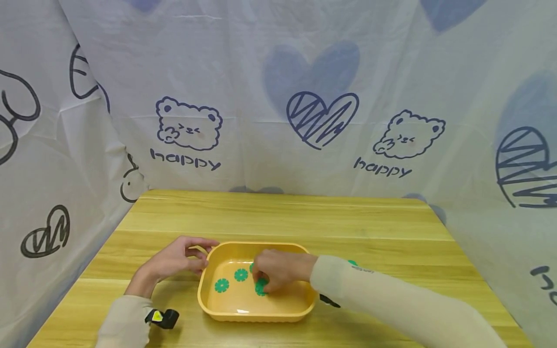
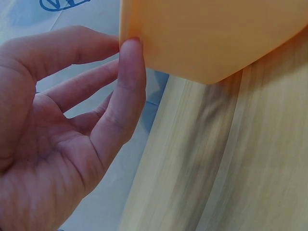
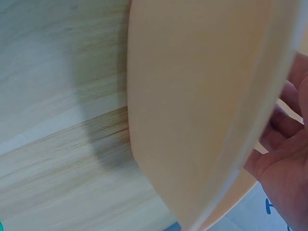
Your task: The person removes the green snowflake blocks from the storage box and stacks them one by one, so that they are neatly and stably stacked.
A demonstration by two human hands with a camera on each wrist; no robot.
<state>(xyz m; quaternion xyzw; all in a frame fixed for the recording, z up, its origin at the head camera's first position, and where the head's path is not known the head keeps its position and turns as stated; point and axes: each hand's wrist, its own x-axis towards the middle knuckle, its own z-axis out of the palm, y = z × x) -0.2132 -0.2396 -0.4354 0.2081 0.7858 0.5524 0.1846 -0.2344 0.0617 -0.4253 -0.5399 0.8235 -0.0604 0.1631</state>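
Observation:
A yellow-orange plastic tray [image 1: 256, 316] with rounded corners sits on the wooden table. My left hand [image 1: 176, 258] holds its left side; in the left wrist view the thumb [image 2: 130, 62] lies against the outer wall and the index finger reaches the rim. Inside the tray, my right hand [image 1: 278, 270] bends down and pinches a green notched plastic disc [image 1: 261, 288] near the tray floor. Two more such discs, one at the left [image 1: 222, 285] and one beside it [image 1: 241, 275], lie flat. Another green disc [image 1: 252, 268] is partly hidden by the right fingers.
Beyond the right sleeve [image 1: 370, 285] a bit of green [image 1: 352, 263] shows on the wooden table [image 1: 278, 217]. A white cloth [image 1: 252, 135] printed with hearts and bears hangs behind and at both sides. A black wrist camera [image 1: 163, 318] sits on the left wrist.

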